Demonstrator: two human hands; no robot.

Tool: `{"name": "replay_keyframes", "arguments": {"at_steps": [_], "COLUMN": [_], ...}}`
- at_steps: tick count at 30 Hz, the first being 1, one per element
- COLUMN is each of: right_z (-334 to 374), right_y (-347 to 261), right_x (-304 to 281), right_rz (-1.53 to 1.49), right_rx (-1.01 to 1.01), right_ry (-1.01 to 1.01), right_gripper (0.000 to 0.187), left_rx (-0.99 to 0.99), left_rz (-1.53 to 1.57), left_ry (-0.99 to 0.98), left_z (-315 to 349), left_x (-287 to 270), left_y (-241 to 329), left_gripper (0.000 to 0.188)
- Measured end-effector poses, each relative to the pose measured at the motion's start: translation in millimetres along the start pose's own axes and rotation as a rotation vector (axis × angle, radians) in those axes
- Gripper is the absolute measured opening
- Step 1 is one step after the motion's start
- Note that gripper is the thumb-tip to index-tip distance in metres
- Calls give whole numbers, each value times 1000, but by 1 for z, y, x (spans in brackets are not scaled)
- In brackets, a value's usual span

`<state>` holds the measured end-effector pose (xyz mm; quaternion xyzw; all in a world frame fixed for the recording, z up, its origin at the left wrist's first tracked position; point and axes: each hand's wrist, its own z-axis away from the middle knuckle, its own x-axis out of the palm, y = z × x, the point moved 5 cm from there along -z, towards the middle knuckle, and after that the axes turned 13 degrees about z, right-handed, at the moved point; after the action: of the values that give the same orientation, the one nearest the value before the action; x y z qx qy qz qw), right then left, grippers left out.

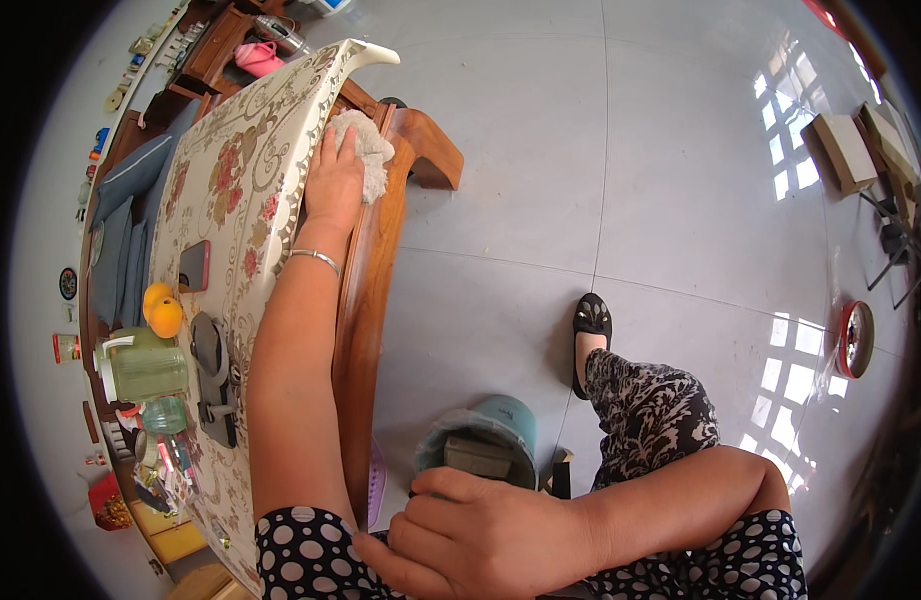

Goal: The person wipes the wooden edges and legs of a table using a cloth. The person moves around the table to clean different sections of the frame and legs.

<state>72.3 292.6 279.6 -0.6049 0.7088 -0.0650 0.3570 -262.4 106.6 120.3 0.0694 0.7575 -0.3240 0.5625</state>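
"Noting the left hand (336,185) first. Where is it?"

"Far end of the covered table, reaching along its right side. Back of the hand up, fingers stretched forward over a pale, fluffy cloth (368,160). Contact clear; whether the fingers pinch it, cannot tell, undersides hidden."

"And the cloth's position?"

"On the brown wooden edge (365,330), just beside the scalloped border of the floral tablecloth (206,130). Near a curved wooden leg (436,150). Silvery bangle (316,260) on the left wrist."

"Right hand (486,535)?"

"Well apart from the left, drawn across the front of the body. Fingers loosely bent, palm out of sight; cannot tell if anything is inside. Nearest object: a blue-green bucket (516,415), a brownish block-like thing (478,458) in it."

"On the tablecloth?"

"Phone (203,266) lying to the left of the forearm. Two orange fruits (165,316) near it, then a greenish lidded jug (146,367) with a white handle."

"Below?"

"Grey tiled floor (501,250), one black shoe (593,318) upon it."
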Motion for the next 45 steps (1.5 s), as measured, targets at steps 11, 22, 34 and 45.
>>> {"name": "replay_keyframes", "arguments": {"at_steps": [11, 22, 34, 45], "right_z": [11, 14, 14, 16], "right_y": [18, 19, 12, 7], "right_x": [10, 20, 15, 17], "right_rz": [113, 257, 198, 123], "right_rx": [-51, -102, -100, -49], "right_ry": [-178, -247, -225, -268], "right_gripper": [42, 38, 35, 40], "left_rx": [-82, -192, -40, -72], "left_rz": [204, 286, 131, 168], "left_ry": [71, -66, -79, -9], "left_z": [105, 233, 216, 100], "left_x": [-25, -69, -55, -12], "left_y": [3, 21, 18, 11], "left_gripper": [46, 40, 21, 28]}}
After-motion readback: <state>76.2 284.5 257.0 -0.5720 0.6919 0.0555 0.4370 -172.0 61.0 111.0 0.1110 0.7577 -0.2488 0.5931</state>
